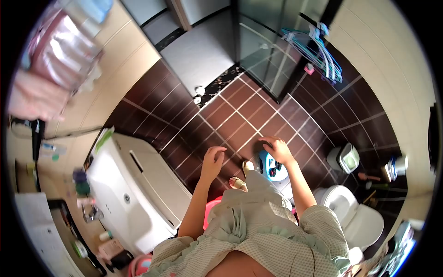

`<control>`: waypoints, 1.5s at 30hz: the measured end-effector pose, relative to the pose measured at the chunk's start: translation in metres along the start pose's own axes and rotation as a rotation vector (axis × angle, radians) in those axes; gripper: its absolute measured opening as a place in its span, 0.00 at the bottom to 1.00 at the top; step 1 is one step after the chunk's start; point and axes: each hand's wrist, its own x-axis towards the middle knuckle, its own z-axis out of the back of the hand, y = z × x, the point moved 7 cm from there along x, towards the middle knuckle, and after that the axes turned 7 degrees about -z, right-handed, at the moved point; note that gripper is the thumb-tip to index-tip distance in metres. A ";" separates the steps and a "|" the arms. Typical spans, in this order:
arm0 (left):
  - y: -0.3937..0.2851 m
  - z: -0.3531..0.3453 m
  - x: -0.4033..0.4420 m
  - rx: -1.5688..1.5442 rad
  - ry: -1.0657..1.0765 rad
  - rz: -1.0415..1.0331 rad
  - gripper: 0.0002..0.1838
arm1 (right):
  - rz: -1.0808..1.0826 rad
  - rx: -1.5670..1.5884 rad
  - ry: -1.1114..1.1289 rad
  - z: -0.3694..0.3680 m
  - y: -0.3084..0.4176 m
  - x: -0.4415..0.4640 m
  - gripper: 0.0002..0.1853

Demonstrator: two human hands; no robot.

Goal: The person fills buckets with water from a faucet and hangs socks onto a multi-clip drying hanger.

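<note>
My left hand (213, 162) hangs in the air over the tiled floor, its fingers loosely bent and holding nothing I can see. My right hand (278, 150) is stretched forward with its fingers apart and nothing in them. Just below the right hand, at floor level, is a round blue and white object (266, 161) with dark shapes on it; its kind is unclear and my forearm and trousers partly hide it. Sandals (238, 183) are on my feet between the two hands.
At left stands a white washbasin (121, 196) with a tap (93, 213). A toilet (338, 197) and a small bin (349, 158) are at right. Hangers (323, 60) hang by a glass door (265, 51). A dark threshold (217, 87) crosses the doorway. Something pink-red (211, 213) sits beside my legs.
</note>
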 end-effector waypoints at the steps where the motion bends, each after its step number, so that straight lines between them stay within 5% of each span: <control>1: -0.003 -0.015 0.009 -0.022 0.055 -0.010 0.07 | -0.051 0.080 -0.094 0.008 -0.017 -0.007 0.13; 5: -0.006 -0.082 0.038 -0.086 0.272 -0.063 0.07 | -0.407 0.118 -0.239 0.019 -0.101 -0.036 0.14; 10: 0.013 -0.176 0.054 -0.140 0.518 -0.045 0.08 | -0.560 0.118 -0.405 0.002 -0.197 -0.071 0.13; 18: 0.125 -0.268 -0.014 -0.037 0.641 0.018 0.08 | -0.763 0.298 -0.541 -0.142 -0.338 -0.145 0.11; 26: 0.233 -0.323 -0.101 -0.078 0.718 0.245 0.07 | -1.115 0.273 -0.237 -0.210 -0.373 -0.173 0.11; 34: 0.313 -0.407 -0.138 0.033 0.727 0.298 0.07 | -1.198 0.270 -0.200 -0.294 -0.479 -0.171 0.10; 37: 0.348 -0.445 -0.147 0.043 0.705 0.276 0.08 | -1.124 0.297 -0.343 -0.344 -0.536 -0.172 0.09; 43: 0.409 -0.521 -0.153 0.123 0.768 0.360 0.15 | -1.157 0.151 -0.422 -0.354 -0.588 -0.158 0.28; 45: 0.453 -0.559 -0.169 -0.170 0.772 0.430 0.18 | -1.152 0.159 -0.492 -0.350 -0.596 -0.153 0.29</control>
